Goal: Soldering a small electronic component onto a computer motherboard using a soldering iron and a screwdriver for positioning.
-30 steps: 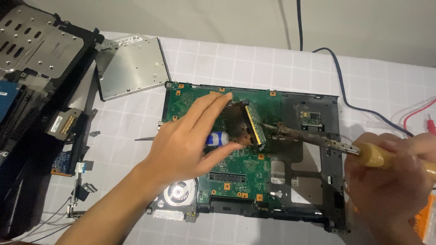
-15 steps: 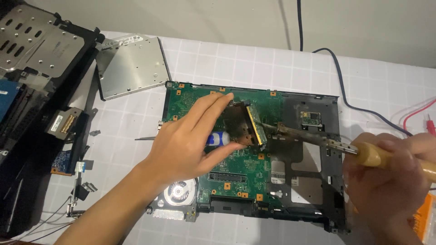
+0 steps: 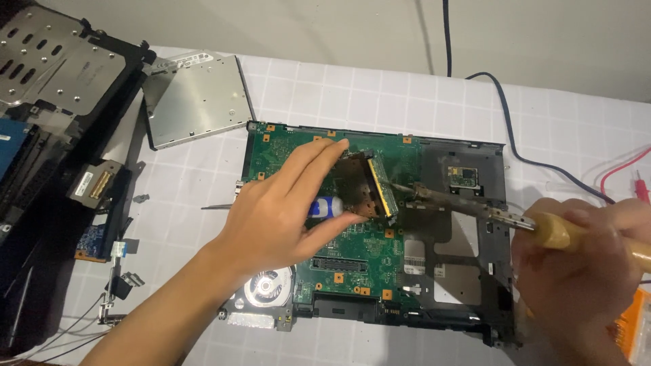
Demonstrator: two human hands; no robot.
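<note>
At the far left of the frame the black laptop chassis (image 3: 47, 135) lies gutted, and just right of it, upper left, the silver optical drive (image 3: 196, 102) rests flat on the gridded surface (image 3: 380, 88). Loose brackets and a ribbon cable sit along the lower left; a careless elbow there could sweep them off.

In the middle of the frame my left hand (image 3: 285, 210) reaches over the green motherboard (image 3: 352, 251), fingers narrow, pinching a small memory module (image 3: 380, 186) tilted up on its edge; a little blue-and-white tube (image 3: 324, 207) is tucked under my palm. The fan (image 3: 266, 285) shows below my wrist.

Right of centre, the soldering iron (image 3: 468, 207) points left, its tip touching or just beside the module's edge. My right hand (image 3: 583, 271), at the lower right, is closed around its wooden handle.

I judge the risks plain: the hot tip sits near my left fingertips, so a slip could burn me; lingering heat could lift pads or scorch the module; my tilted pinch could let it drop against the board. The iron's cord and the red leads at the right edge could snag my wrist.
</note>
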